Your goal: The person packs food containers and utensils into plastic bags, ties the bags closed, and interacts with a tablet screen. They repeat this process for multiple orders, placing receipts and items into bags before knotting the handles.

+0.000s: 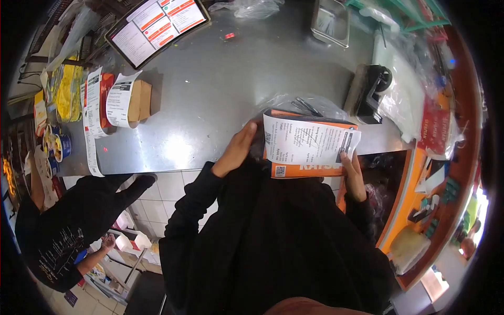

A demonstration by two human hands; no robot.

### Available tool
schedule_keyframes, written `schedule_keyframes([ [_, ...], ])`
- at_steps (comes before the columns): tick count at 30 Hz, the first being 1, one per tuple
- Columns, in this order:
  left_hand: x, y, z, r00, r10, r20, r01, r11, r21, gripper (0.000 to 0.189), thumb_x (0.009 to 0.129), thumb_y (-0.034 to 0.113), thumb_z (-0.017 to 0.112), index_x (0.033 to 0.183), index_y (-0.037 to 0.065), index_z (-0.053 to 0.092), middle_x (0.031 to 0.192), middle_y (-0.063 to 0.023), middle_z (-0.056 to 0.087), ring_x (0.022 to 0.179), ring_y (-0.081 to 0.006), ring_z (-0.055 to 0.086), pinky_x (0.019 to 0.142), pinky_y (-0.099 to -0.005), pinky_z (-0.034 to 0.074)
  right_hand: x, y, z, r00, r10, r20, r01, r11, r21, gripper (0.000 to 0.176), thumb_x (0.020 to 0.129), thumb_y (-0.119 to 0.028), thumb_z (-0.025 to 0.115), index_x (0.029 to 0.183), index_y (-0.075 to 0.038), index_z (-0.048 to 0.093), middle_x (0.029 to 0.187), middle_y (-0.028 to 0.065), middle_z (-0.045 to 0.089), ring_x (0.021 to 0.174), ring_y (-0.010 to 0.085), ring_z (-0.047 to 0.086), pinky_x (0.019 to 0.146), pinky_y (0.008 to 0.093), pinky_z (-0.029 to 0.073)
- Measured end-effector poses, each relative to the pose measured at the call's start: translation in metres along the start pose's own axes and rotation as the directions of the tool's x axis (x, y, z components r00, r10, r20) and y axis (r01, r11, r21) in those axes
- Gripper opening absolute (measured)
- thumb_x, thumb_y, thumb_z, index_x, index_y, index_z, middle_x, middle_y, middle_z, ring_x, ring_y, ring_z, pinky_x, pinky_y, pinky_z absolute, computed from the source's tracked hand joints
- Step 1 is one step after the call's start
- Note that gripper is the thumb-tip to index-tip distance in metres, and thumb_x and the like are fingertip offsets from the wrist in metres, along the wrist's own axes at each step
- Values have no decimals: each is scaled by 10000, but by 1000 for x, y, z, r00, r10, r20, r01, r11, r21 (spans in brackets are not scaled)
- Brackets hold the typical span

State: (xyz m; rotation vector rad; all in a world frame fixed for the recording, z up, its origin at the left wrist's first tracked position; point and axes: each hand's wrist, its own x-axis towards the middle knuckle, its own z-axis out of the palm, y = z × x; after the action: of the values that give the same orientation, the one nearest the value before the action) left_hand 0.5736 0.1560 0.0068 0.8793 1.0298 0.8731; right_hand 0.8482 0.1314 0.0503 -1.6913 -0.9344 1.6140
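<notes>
An orange package (286, 171) with a long printed receipt (310, 140) over its top is at the near edge of the steel counter. My left hand (237, 149) lies against its left side, fingers together and pointing up. On the right, my right hand (353, 173) grips the package's edge, thumb on the receipt. Just behind it, a clear plastic bag (331, 108) with dark utensils lies on the counter. What is inside the package is hidden.
The steel counter (210, 94) holds a tablet (157, 29), a brown box (140, 102) with a receipt, a metal tray (331, 23) and a black tape dispenser (371, 94). A co-worker (68, 231) in black stands at the lower left. Plastic bags (401, 79) lie at the right.
</notes>
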Motion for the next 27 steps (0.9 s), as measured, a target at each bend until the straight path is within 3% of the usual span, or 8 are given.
schedule_keyframes([
  [3, -4, -40, 5, 966, 231, -120, -42, 595, 803, 347, 731, 84, 506, 1074, 41, 475, 1167, -146, 386, 1010, -308, 427, 853, -358, 344, 4, -10, -5, 999, 38, 26, -39, 997, 60, 498, 858, -238, 426, 1254, 21, 273, 1166, 101, 419, 1075, 154, 377, 925, 272, 260],
  [6, 6, -47, 9, 906, 416, -76, 57, 56, 997, 406, 711, 139, 516, 1106, 59, 469, 1191, -136, 372, 989, -267, 425, 760, -325, 359, 7, -11, -4, 999, 47, 23, -47, 999, 18, 552, 847, -294, 446, 1254, 31, 262, 1131, 162, 427, 1074, 211, 387, 911, 293, 291],
  [10, 12, -51, 11, 881, 430, -198, 157, 128, 979, 440, 735, 124, 494, 1167, 71, 428, 1143, -147, 378, 953, -278, 429, 659, -336, 397, 5, -16, -9, 983, 27, 184, -18, 999, -49, 633, 823, -267, 484, 1285, 33, 173, 1192, 182, 369, 1106, 246, 364, 943, 312, 259],
  [14, 11, -34, 12, 915, 328, -232, 16, 547, 837, 526, 669, -44, 511, 1174, 55, 403, 1085, -162, 371, 880, -281, 465, 625, -360, 442, 6, -23, -21, 964, 163, 212, -127, 977, -174, 660, 797, -261, 530, 1276, 28, 179, 1196, 193, 352, 1093, 255, 383, 921, 359, 311],
  [18, -6, -7, 11, 933, 297, -203, -26, 619, 785, 467, 656, -108, 478, 1097, 40, 431, 1069, -167, 356, 783, -270, 498, 625, -366, 446, 18, -62, -19, 859, -441, 262, 510, 683, -523, 635, 768, -272, 575, 1250, -16, 250, 1152, 195, 390, 1082, 266, 398, 880, 378, 362],
  [20, -9, -21, 8, 912, 363, -192, -68, 595, 801, 432, 666, -116, 473, 1071, 34, 439, 1087, -173, 347, 761, -272, 504, 623, -373, 445, 41, -79, -7, 784, -303, 541, 513, 807, -292, 640, 778, -357, 544, 1240, -9, 269, 1141, 198, 402, 1098, 283, 396, 878, 385, 364],
  [22, -7, -56, 5, 852, 442, -281, 18, 511, 859, 527, 656, -94, 531, 1142, 49, 386, 1131, -181, 313, 765, -280, 505, 629, -367, 450, 89, -73, 9, 550, -151, 821, 754, 512, -411, 710, 773, -456, 507, 1226, 35, 269, 1147, 232, 395, 1071, 309, 435, 865, 390, 388],
  [27, -23, -29, 13, 898, 308, -314, 79, 588, 805, 792, 576, -124, 551, 1274, 106, 258, 1161, -181, 298, 842, -311, 511, 654, -335, 464, 120, -83, 30, 360, 389, 848, 560, 637, -530, 858, 732, -549, 506, 1247, 65, 197, 1111, 292, 420, 953, 344, 517, 788, 389, 458],
])
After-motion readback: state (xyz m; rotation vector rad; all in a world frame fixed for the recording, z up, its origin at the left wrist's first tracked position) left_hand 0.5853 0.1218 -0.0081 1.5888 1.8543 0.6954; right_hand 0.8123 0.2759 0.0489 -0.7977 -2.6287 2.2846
